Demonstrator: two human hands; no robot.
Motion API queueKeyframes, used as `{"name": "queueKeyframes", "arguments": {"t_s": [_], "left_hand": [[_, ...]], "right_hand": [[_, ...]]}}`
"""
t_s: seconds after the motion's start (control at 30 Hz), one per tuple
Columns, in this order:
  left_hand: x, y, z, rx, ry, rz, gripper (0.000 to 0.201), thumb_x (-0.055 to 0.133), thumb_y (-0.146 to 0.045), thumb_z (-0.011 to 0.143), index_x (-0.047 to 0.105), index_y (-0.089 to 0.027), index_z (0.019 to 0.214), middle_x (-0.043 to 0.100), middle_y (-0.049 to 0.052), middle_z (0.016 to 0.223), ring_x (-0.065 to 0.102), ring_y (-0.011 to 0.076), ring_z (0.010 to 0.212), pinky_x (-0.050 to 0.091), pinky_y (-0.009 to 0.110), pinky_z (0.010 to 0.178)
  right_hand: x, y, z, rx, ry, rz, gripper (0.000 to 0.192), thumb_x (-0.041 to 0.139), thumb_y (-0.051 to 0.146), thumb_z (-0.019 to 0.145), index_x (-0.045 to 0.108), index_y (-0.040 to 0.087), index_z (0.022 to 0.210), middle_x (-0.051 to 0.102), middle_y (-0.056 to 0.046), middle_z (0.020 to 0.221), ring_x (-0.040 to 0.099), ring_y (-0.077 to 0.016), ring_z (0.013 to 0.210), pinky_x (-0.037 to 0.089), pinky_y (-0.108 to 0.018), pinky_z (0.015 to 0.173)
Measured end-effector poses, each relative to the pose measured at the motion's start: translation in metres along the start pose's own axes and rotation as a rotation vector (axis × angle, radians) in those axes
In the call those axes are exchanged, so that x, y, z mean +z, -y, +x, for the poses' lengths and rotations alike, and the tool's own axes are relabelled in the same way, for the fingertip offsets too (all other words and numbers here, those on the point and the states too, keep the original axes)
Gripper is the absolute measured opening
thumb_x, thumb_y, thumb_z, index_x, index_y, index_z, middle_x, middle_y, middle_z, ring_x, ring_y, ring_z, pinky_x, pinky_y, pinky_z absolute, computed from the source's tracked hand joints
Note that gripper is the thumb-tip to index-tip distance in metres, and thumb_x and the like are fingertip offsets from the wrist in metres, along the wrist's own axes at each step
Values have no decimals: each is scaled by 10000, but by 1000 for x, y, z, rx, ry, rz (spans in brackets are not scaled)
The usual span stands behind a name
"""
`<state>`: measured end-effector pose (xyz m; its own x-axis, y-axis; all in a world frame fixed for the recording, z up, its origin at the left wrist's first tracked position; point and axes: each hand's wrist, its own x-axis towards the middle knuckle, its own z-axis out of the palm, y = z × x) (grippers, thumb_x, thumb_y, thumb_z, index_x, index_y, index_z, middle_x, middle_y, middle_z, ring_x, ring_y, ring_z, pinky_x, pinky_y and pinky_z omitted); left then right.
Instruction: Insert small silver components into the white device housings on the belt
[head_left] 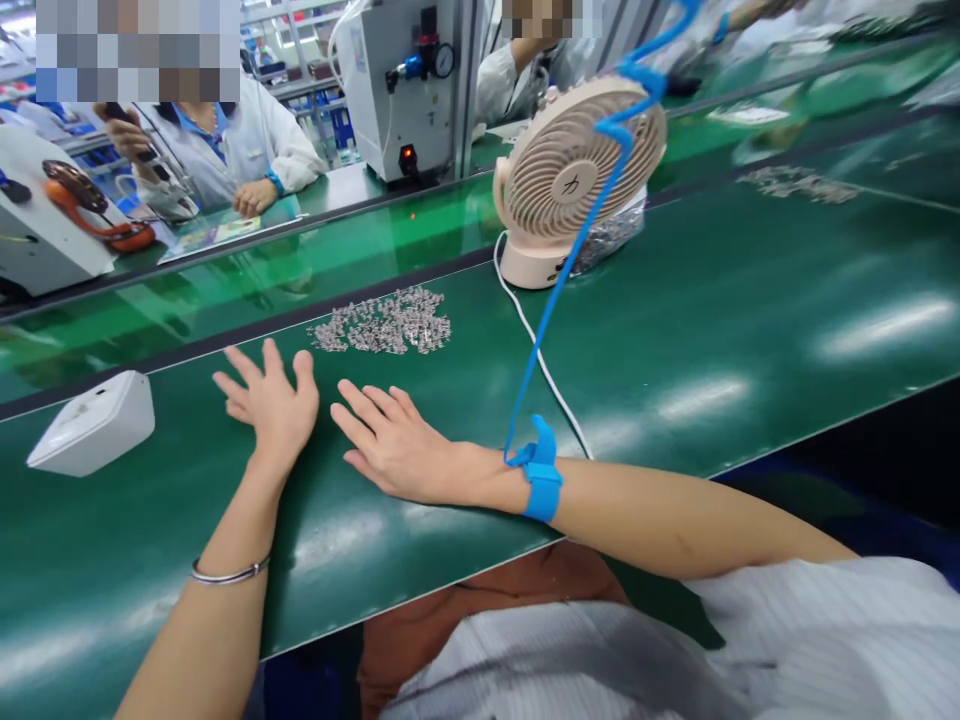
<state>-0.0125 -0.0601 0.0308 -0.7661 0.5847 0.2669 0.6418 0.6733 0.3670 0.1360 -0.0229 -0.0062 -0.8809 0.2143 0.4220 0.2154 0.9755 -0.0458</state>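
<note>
My left hand (279, 405) hovers over or rests on the green tabletop (645, 360), fingers spread and nothing in it; I cannot tell if it touches the surface. To its right, my right hand (394, 445) is stretched out palm down, also holding nothing. Just beyond both hands lies a loose pile of small metallic parts (390, 322), too small to name. A blue wrist strap (543, 478) with a coiled blue cord (559, 285) is around my right wrist. A metal bangle (231, 576) circles my left wrist.
A beige fan (574, 185) stands behind the pile, its white cable (541, 360) running toward my right forearm. At left sits a white box-shaped object (94, 425). More small parts (799, 184) lie far right. Behind the clear green divider (300, 275), a person in white (262, 140) is seated.
</note>
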Motion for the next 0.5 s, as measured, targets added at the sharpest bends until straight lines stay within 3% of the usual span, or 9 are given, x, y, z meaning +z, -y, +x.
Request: {"name": "queueKeyframes", "arguments": {"t_s": [0.1, 0.2, 0.27, 0.4, 0.5], "left_hand": [[6, -8, -12, 138, 51, -91, 607, 220, -508, 892, 343, -166, 1378, 146, 180, 1486, 87, 399, 1357, 187, 643, 1013], [16, -7, -22, 341, 106, -283, 623, 110, -510, 901, 292, -179, 1397, 239, 114, 1474, 109, 255, 1382, 132, 511, 1107], [22, -4, -26, 460, 122, -356, 639, 88, -521, 900, 264, -170, 1404, 262, 101, 1467, 107, 206, 1384, 108, 448, 1131], [29, -5, -35, 548, 104, -274, 616, 142, -495, 914, 193, -150, 1421, 188, 114, 1488, 64, 194, 1390, 77, 456, 1135], [30, -14, -48, 564, 107, -161, 610, 238, -481, 910, 157, -179, 1434, 118, 84, 1508, 23, 226, 1392, 58, 480, 1134]], "right_hand": [[0, 2, -1, 59, -41, -20, 552, 507, 299, 910, 332, 66, 1379, 189, -175, 1434, 266, -359, 1237, 365, -508, 956], [2, 5, -3, 110, -157, -66, 622, 498, 308, 895, 263, 51, 1409, 137, -177, 1447, 179, -382, 1278, 343, -510, 966], [7, 6, -4, 126, -247, -91, 650, 483, 274, 888, 197, 66, 1433, 130, -190, 1445, 132, -384, 1298, 318, -498, 984], [12, 9, -5, 174, -360, -105, 732, 400, 198, 915, -94, 172, 1454, 189, -162, 1435, 40, -338, 1332, 283, -483, 1018], [8, 9, -4, 202, -247, -56, 612, 321, 213, 961, -24, 295, 1459, 200, -48, 1450, 38, -292, 1343, 278, -506, 1032]]}}
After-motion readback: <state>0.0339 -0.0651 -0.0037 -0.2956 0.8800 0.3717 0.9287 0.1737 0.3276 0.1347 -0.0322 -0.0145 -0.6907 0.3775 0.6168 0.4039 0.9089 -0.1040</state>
